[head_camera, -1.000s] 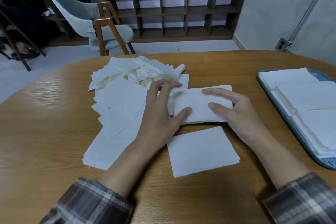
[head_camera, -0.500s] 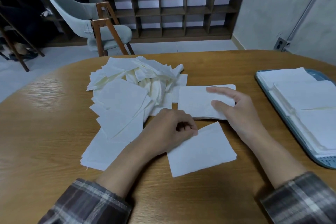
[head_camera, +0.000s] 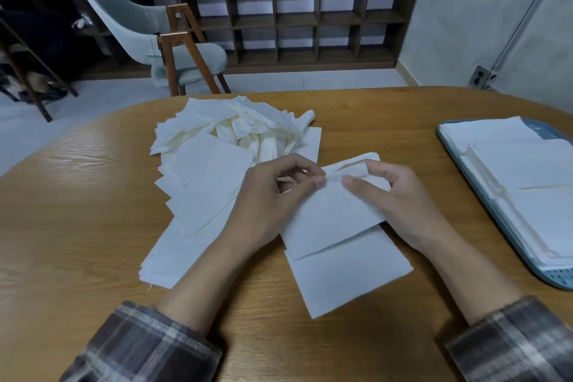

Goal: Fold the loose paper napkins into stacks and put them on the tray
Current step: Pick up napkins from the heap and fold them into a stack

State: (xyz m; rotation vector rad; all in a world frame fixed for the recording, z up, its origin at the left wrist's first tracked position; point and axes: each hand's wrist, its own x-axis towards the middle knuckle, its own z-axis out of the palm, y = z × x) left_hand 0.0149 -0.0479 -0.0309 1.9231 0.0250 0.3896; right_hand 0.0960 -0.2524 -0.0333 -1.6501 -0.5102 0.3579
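Note:
A heap of loose white napkins (head_camera: 223, 146) lies on the wooden table (head_camera: 77, 226), left of centre. My left hand (head_camera: 273, 198) and my right hand (head_camera: 393, 198) both pinch the far edge of one white napkin (head_camera: 331, 217), lifted in front of me. Its near edge hangs over a folded napkin (head_camera: 350, 273) lying flat on the table. A blue-grey tray (head_camera: 465, 170) at the right edge holds stacks of folded napkins (head_camera: 527, 170).
A grey chair with wooden legs (head_camera: 173, 49) stands beyond the table's far edge. A dark shelf unit (head_camera: 310, 15) runs along the back wall. Bare table top lies between the hands and the tray.
My left hand has come up from the near folded napkin. Both hands have lifted the far napkin by its edge and brought it toward me over the folded one.

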